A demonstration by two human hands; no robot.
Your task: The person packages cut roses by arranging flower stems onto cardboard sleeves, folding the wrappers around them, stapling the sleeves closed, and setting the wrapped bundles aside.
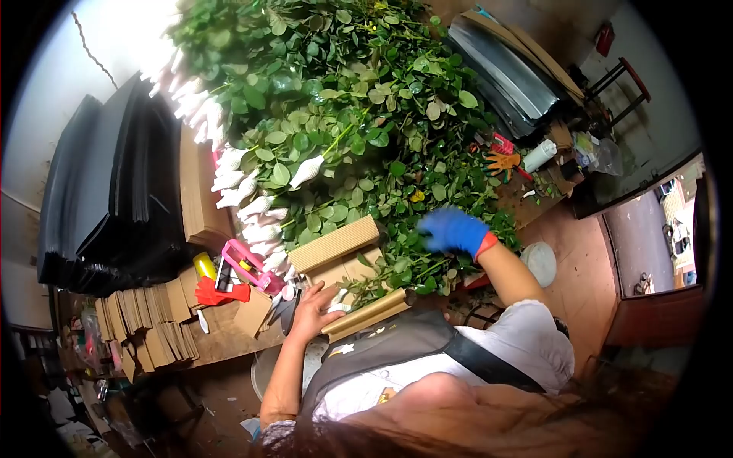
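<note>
My bare left hand is at the left end of a folded corrugated cardboard sheet. Its fingers are bent around a white-sleeved rose bud, whose leafy stem lies across the sheet. The nearer edge of the cardboard is rolled up against my apron. My right hand, in a blue glove with a red cuff, is over the leaves and stems to the right of the cardboard. Motion smears its fingers, and leaves partly cover them. Beyond both hands lies a large pile of leafy roses, their white-sleeved heads pointing left.
Left of the roses stand black sheets and cut cardboard pieces. A pink tape dispenser and a red cloth lie nearer. An orange glove and a white roll are on the right, with a pale bucket below.
</note>
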